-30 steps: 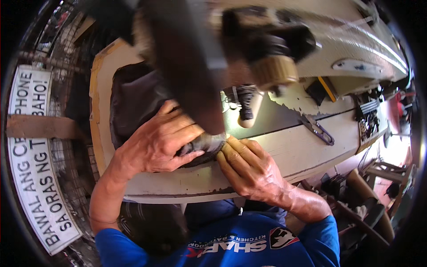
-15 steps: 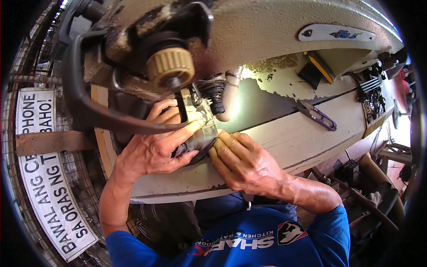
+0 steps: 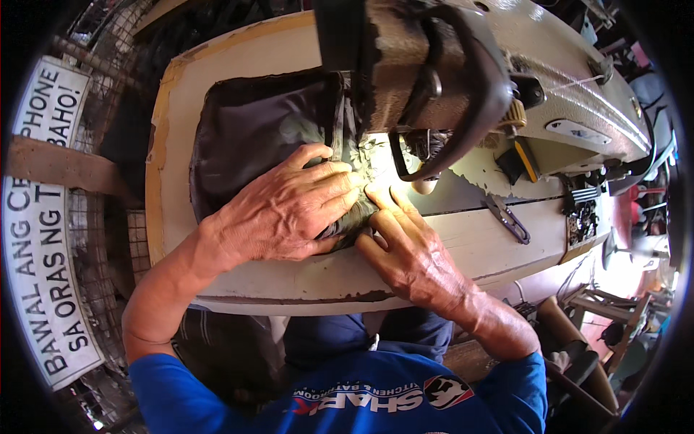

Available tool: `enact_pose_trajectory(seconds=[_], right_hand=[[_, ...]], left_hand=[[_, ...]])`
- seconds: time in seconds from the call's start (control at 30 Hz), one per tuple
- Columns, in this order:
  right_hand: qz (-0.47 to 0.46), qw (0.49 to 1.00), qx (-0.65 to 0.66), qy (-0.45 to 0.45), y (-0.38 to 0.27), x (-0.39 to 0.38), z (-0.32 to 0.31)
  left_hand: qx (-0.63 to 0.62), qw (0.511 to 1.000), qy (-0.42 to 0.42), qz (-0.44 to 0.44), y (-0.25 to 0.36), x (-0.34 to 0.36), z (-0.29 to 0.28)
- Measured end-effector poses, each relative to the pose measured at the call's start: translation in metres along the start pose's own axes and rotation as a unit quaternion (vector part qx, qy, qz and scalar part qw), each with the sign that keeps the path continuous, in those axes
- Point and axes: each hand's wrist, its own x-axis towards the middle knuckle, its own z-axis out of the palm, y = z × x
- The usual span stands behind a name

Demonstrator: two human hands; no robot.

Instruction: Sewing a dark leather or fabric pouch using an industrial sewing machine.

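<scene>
Wearer: blue short-sleeved shirt (image 3: 340, 421) at 6 o'clock, left sleeve (image 3: 173, 394) toward 7:30, right sleeve (image 3: 515, 390) toward 4:30. Chest print: white lettering (image 3: 387, 400), reddish at one end; black-and-white emblem (image 3: 447, 392), red-edged, at 5 o'clock. Trousers (image 3: 325, 341) dark blue; left hand (image 3: 285, 210), right hand (image 3: 413, 253) bare.

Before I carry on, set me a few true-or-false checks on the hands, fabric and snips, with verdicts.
1. The left hand lies on the dark fabric. True.
2. The right hand holds the snips. False: the snips lie on the table, to the right of that hand.
3. Most of the visible dark fabric lies to the right of the right hand. False: it lies to the left.
4. The sewing machine has a tan body. True.
5. The person's sleeves are red. False: they are blue.
</scene>
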Motion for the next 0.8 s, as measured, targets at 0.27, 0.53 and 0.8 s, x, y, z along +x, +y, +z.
enact_pose_trajectory(seconds=[0.27,0.53,0.8], right_hand=[[0.03,0.999,-0.005,0.013,-0.003,-0.001,0.003],[0.072,0.996,0.044,0.003,0.003,0.013,-0.003],[0.07,0.995,0.054,0.038,0.012,0.015,0.003]], left_hand=[[-0.006,0.999,0.046,0.008,-0.005,-0.003,0.008],[0.018,0.999,0.04,0.028,-0.02,0.004,0.001],[0.1,0.991,0.065,0.06,-0.026,0.004,-0.007]])
